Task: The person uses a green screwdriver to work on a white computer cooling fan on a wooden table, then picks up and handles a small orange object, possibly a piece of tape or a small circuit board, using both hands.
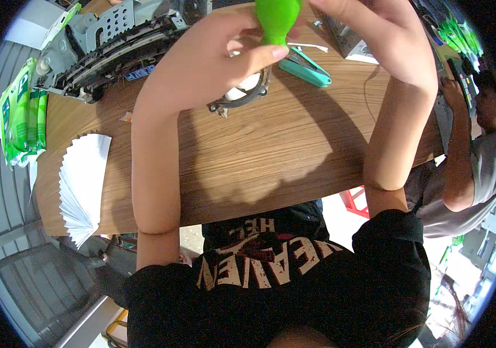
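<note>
A smooth green bulb-shaped object [278, 22], narrowing toward its lower end, runs out of view at the top edge. My left hand [224, 55] is closed around its narrow part, thumb stretched along it. My right hand [378, 35] is raised just right of the green object; most of its fingers are cut off by the top edge, so I cannot tell its grip. Under my left hand lies a round dark-framed part [241, 104] with white pieces inside, partly covered. Beside it, a teal hand tool [307, 71] rests on the wooden table [248, 156].
A large metal-and-black machine chassis [117, 49] stands at the far left. Green packets [24, 116] hang over the left edge, near a fan-folded white paper [85, 180]. A dark box-shaped part [346, 37] sits behind my right hand. Another person [462, 156] works at the right.
</note>
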The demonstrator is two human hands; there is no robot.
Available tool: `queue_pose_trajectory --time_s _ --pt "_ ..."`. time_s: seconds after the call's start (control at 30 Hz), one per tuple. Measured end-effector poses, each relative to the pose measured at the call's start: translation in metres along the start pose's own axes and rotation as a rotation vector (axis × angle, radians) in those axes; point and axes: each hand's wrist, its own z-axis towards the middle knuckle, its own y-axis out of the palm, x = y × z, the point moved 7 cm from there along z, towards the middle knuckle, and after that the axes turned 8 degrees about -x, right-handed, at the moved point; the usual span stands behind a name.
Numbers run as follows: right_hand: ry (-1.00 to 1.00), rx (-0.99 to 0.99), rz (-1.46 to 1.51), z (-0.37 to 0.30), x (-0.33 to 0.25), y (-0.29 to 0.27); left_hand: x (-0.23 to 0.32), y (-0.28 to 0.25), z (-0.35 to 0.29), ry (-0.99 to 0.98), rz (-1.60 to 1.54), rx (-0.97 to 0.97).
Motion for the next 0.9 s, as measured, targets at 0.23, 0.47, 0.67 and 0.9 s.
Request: queue_pose_trajectory --time_s 0.23,0.47,0.67,0.9 --pt "0.051 0.047 -0.417 0.004 -0.016 0.007 0.021 0.006 0.012 -0.127 0.308 0.255" --pt "-0.072 0.053 -0.318 -0.003 0.003 -0.010 0.021 0.004 0.004 -0.243 0.127 0.029" --pt "-0.253 0.099 -0.876 -0.005 -0.021 0.005 0.017 -0.002 0.004 -0.195 0.086 0.129" --pt "-0.222 0.192 -0.610 0.000 -0.007 0.000 0.014 0.002 0.008 -0.188 0.213 0.153"
